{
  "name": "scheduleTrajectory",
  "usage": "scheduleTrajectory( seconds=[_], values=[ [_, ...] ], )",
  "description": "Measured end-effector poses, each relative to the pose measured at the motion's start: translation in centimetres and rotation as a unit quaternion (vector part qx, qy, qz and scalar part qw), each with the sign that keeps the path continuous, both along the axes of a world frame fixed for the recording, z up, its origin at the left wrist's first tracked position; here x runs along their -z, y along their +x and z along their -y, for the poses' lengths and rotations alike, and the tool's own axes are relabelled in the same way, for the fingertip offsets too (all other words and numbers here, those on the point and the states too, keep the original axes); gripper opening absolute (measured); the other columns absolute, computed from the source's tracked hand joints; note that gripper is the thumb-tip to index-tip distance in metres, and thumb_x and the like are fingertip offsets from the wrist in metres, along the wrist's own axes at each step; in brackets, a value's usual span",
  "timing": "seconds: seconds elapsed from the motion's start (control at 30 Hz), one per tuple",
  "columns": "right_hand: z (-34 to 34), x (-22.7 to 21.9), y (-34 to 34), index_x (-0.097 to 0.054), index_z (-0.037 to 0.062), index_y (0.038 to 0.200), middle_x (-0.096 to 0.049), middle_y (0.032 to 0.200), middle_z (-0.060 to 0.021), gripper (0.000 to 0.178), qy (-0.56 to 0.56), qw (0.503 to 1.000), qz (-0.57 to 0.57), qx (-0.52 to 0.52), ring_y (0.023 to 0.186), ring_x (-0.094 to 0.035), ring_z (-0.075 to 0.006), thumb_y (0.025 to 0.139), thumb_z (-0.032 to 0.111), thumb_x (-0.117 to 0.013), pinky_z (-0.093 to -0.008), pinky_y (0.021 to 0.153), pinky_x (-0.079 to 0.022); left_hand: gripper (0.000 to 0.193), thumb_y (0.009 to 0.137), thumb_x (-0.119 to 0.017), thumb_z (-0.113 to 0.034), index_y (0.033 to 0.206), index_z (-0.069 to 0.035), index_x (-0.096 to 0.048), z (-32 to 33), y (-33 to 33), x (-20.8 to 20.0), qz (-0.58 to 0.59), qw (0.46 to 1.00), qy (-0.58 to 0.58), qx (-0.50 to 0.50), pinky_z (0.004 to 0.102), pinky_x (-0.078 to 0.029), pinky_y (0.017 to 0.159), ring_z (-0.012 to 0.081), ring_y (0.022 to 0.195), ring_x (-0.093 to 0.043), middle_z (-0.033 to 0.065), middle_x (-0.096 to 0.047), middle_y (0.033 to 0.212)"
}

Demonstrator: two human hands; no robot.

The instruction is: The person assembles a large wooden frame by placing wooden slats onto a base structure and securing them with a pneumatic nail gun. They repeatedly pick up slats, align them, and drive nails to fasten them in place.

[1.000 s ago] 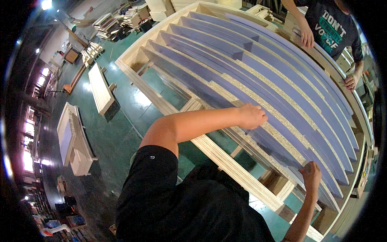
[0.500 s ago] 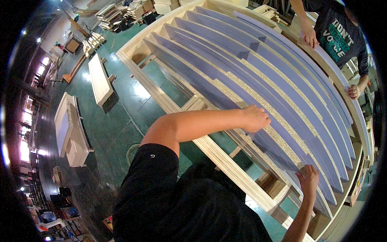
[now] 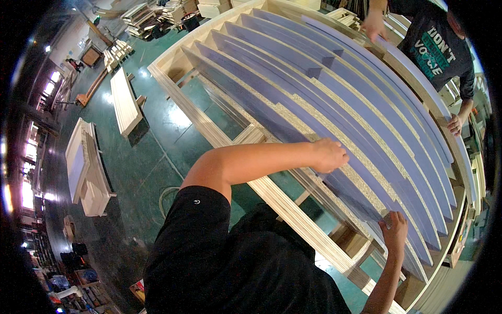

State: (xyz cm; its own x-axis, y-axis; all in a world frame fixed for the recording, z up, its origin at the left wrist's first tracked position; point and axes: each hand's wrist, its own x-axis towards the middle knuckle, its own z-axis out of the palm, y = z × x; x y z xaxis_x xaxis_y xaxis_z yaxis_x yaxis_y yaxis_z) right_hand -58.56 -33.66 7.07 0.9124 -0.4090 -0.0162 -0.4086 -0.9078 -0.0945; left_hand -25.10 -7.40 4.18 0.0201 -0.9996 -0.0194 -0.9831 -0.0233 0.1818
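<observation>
Long curved panels [image 3: 418, 180] with lavender faces and speckled particleboard edges stand on edge, side by side, in a pale wooden frame [image 3: 293, 214]. My left hand [image 3: 329, 155] is closed over the top edge of the near particleboard panel [image 3: 355, 198], around its middle. Farther right, my right hand [image 3: 396, 227] grips near the same panel's lower right end. Both thumbs are partly hidden, and the panels stand so close that I cannot tell whether my fingers also touch the neighbouring one.
Across the frame, a co-worker in a dark printed T-shirt [image 3: 434, 49] rests both hands on the far panels. On the green floor to the left lie a stack of boards [image 3: 125, 102] and a wooden box-like piece [image 3: 97, 193]. An orange pallet jack [image 3: 94, 89] stands beyond.
The co-worker's hand at the top has moved left along the far panel, and their other hand has shifted slightly. My hands keep their grip; the view has shifted slightly.
</observation>
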Motion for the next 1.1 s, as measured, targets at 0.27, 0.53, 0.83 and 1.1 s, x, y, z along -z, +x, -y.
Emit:
scheduleTrajectory(
  seconds=[0.27,0.53,0.83,1.1],
  values=[
    [-1.3,0.0,1.8,-0.061,0.006,0.088,-0.063,0.091,-0.0131,0.048,-0.074,0.997,-0.006,-0.028,0.087,-0.061,-0.0365,0.069,0.039,-0.09,-0.0486,0.085,-0.045,0.04,0.087,-0.077,-0.031,0.11,-0.002,-0.062,-0.4,0.2,0.4,-0.003,1.0,-0.021,0.009,0.0504,-0.058,0.084,0.0363,0.107,-0.066,0.0161,-0.067,0.104],
    [-1.2,2.5,0.8,-0.054,0.0022,0.087,-0.058,0.087,-0.0156,0.048,-0.022,0.995,0.095,-0.01,0.084,-0.059,-0.0404,0.073,0.031,-0.09,-0.0493,0.071,-0.048,0.036,0.089,-0.076,-0.03,0.108,-0.003,-0.061,-0.2,0.6,-0.1,-0.02,1.0,-0.003,0.019,0.0513,-0.057,0.084,0.036,0.108,-0.067,0.0149,-0.068,0.103],
    [-1.1,1.7,1.2,-0.051,0.0016,0.087,-0.056,0.088,-0.0171,0.048,0.008,0.998,0.056,-0.001,0.086,-0.058,-0.0421,0.075,0.03,-0.088,-0.0498,0.073,-0.048,0.058,0.091,-0.072,-0.041,0.133,-0.005,-0.058,-4.0,5.2,-2.6,-0.045,0.997,-0.061,-0.018,0.0508,-0.05,0.101,0.039,0.12,-0.061,0.0199,-0.064,0.129],
    [-3.2,1.4,1.1,-0.056,0.0036,0.094,-0.056,0.091,-0.0142,0.049,-0.05,0.997,0.045,0.026,0.092,-0.057,-0.0383,0.077,0.039,-0.086,-0.0485,0.081,-0.043,0.043,0.086,-0.069,-0.02,0.126,-0.007,-0.064,-24.4,21.5,-8.2,0.005,0.938,0.048,-0.344,0.0492,-0.047,0.107,0.0386,0.125,-0.057,0.0172,-0.063,0.13]
  ],
)
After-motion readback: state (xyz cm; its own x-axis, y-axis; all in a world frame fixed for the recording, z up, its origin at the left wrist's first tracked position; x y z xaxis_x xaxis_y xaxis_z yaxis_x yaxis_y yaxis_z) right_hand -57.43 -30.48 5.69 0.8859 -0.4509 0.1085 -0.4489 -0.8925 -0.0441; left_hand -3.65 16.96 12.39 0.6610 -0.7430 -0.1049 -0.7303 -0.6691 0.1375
